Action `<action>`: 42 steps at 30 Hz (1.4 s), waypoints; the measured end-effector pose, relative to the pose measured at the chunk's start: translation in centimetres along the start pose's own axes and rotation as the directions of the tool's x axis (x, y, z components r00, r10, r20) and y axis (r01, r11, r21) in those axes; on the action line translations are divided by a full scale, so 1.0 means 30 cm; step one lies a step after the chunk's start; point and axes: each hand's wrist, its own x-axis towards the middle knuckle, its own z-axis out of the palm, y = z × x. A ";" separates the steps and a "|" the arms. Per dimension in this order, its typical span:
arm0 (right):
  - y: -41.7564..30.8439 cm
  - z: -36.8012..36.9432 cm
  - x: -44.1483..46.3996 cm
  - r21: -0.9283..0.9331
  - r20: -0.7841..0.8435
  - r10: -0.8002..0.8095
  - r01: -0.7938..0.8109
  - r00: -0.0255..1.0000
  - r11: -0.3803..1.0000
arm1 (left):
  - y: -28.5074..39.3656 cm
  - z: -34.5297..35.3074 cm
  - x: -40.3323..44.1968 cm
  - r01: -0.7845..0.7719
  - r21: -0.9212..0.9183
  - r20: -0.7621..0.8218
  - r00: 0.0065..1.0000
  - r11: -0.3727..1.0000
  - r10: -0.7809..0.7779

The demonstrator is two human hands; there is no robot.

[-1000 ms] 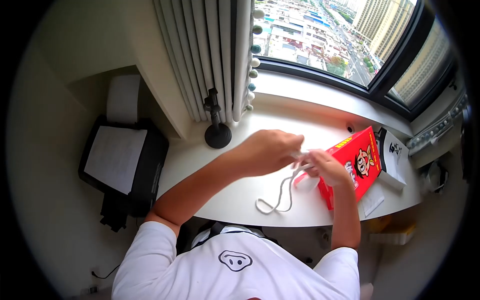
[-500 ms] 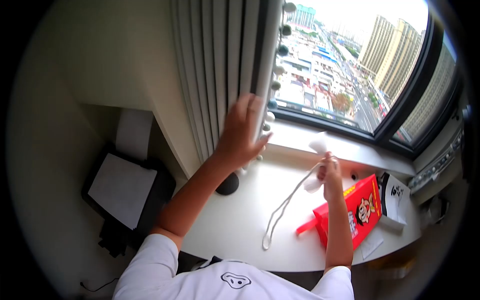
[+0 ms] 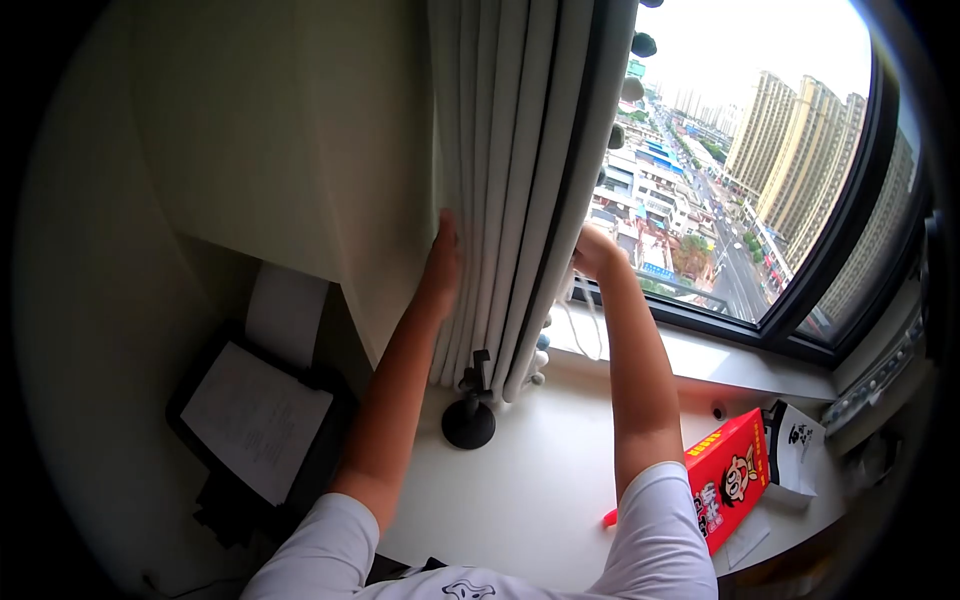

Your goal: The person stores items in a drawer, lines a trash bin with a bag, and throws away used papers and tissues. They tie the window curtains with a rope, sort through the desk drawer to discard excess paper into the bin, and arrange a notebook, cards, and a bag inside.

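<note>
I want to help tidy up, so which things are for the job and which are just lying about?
Likely for the job:
curtain, between the left hand and right hand
white cord, hanging by the right hand

Apparently just lying about:
red box
white box
black stand
printer

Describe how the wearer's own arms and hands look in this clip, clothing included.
Both arms emerge from short, plain white sleeves, leaving the forearms bare, with no watch or bracelet visible. The left hand and right hand are ungloved; fingers are too hidden to rule out rings. The white shirt carries a dark-outlined print, partly cut off.
</note>
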 end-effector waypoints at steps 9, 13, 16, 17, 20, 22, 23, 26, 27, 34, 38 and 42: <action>0.025 0.067 -0.013 -0.412 0.045 0.031 -0.009 0.998 0.911 | -0.040 0.079 0.138 0.027 0.019 -0.043 0.999 0.999 -0.026; 0.107 0.029 -0.020 -0.516 0.057 0.061 -0.023 0.996 0.856 | -0.109 0.104 0.179 -0.025 0.026 -0.112 0.993 0.999 0.028; 0.124 0.010 -0.036 -0.547 0.059 0.060 -0.018 0.996 0.837 | -0.177 0.091 0.201 -0.151 -0.133 -0.081 0.987 0.980 0.141; 0.129 0.002 -0.032 -0.553 0.061 0.066 -0.022 0.996 0.833 | -0.193 0.087 0.205 -0.189 -0.186 -0.073 0.981 0.964 0.178; 0.149 -0.006 -0.046 -0.578 0.061 0.061 -0.015 0.996 0.816 | -0.183 0.085 0.180 -0.229 -0.092 -0.013 0.973 0.969 0.229; 0.146 -0.009 -0.050 -0.596 0.064 0.050 -0.002 0.997 0.803 | -0.146 0.065 0.159 -0.293 0.166 0.031 0.956 0.942 0.292; 0.147 -0.014 -0.052 -0.604 0.059 0.040 0.004 0.997 0.797 | -0.125 0.051 0.147 -0.326 0.332 0.052 0.943 0.885 0.327; 0.085 -0.034 -0.058 -0.627 0.041 -0.042 0.059 0.998 0.777 | -0.037 0.003 0.119 -0.298 0.690 0.042 0.927 0.660 0.374; 0.062 -0.043 -0.067 -0.627 0.028 -0.080 0.080 0.996 0.775 | -0.006 -0.012 0.104 -0.228 0.735 0.002 0.943 0.639 0.334; 0.010 -0.213 -0.407 -0.472 -0.240 -0.268 0.129 0.933 0.872 | 0.123 -0.028 -0.095 0.019 0.066 -0.247 0.969 0.998 -0.002; 0.119 -0.201 -0.650 -0.181 -0.499 -0.360 0.312 0.788 0.933 | 0.137 -0.013 -0.258 -0.169 -0.041 -0.384 0.912 0.985 0.141; 0.144 -0.073 -0.837 -0.025 -0.711 -0.289 0.388 0.641 0.921 | 0.124 0.006 -0.427 -0.127 0.163 -0.411 0.893 0.979 0.184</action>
